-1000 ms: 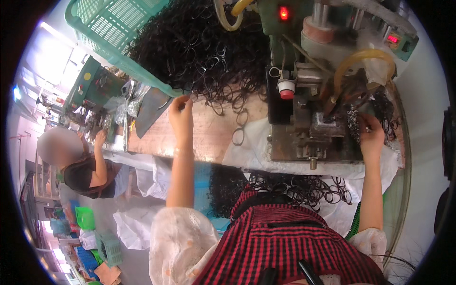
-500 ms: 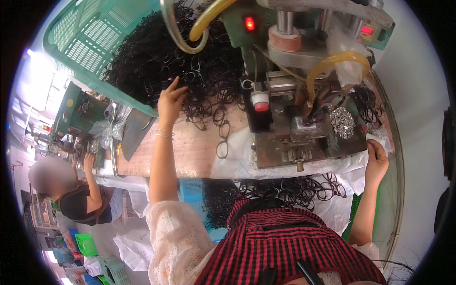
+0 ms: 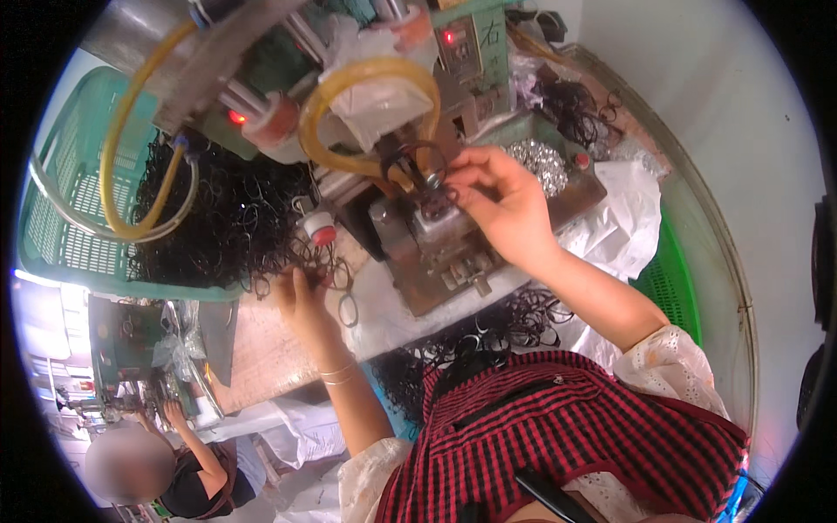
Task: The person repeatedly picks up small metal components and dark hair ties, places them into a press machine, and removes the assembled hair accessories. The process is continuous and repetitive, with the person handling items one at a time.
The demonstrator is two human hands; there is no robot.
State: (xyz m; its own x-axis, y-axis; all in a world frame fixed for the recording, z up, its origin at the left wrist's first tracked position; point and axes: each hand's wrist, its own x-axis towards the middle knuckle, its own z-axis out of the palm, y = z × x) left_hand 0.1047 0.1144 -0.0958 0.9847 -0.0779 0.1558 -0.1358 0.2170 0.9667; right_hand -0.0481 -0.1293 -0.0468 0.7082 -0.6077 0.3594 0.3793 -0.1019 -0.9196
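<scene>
My right hand [image 3: 510, 205] is at the press, thumb and forefinger pinched on a dark eyeglass frame [image 3: 386, 166]. The frame is tilted at the small metal fixture [image 3: 433, 209] under the press head. My left hand [image 3: 305, 309] reaches to the near edge of a big heap of black eyeglass frames [image 3: 235, 209]. Its fingertips are blurred among the frames, so I cannot tell whether it grips one. A loose frame [image 3: 348, 308] lies on the wooden table just right of that hand.
Beside my right hand, small shiny metal parts [image 3: 538, 166] fill a tray on the press. A yellow hose [image 3: 309, 113] loops before it. A green basket [image 3: 52, 235] stands behind the heap, another green basket [image 3: 670, 279] at right. Far left, a co-worker [image 3: 205, 471] works at another machine.
My view has turned to the right. My right hand has come from the press's right side to its fixture and now holds an eyeglass frame. My left hand has drawn back to the heap's near edge.
</scene>
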